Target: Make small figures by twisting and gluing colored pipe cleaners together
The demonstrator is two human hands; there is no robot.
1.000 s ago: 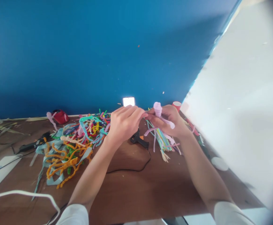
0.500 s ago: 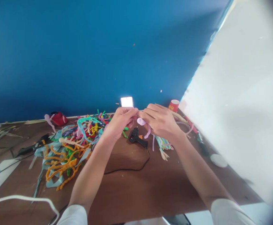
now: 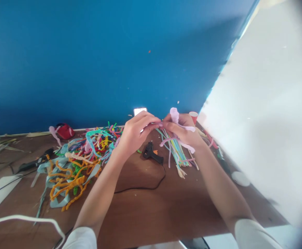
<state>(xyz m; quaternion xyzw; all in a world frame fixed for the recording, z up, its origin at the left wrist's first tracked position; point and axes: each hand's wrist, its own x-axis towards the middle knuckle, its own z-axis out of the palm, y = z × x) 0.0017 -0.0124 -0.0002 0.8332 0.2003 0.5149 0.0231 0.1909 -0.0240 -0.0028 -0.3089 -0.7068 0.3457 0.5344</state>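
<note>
Across your brown wooden desk point(image 3: 145, 214), a tangled heap of multicoloured fuzzy stems point(image 3: 79, 157) lies left of the black plastic glue gun point(image 3: 152, 154). Above the gun, your left hand point(image 3: 136, 133) pinches something too small to identify, meeting your right hand point(image 3: 185, 135), which grips a lilac, coil-topped fuzzy-stem piece point(image 3: 174, 116) above-right of the gun.

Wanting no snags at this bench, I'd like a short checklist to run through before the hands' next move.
1. Lilac fuzzy piece secure: ok, gripped in the right hand.
2. Left hand grip: cannot tell; its fingertips are close to the right hand's, and details there are too small.
3. Black glue gun apart from both hands: ok, lying on the table.
4. Glue gun hot or cold: cannot tell.
5. Phone fully visible: not ok, partly hidden behind the left hand.
</note>
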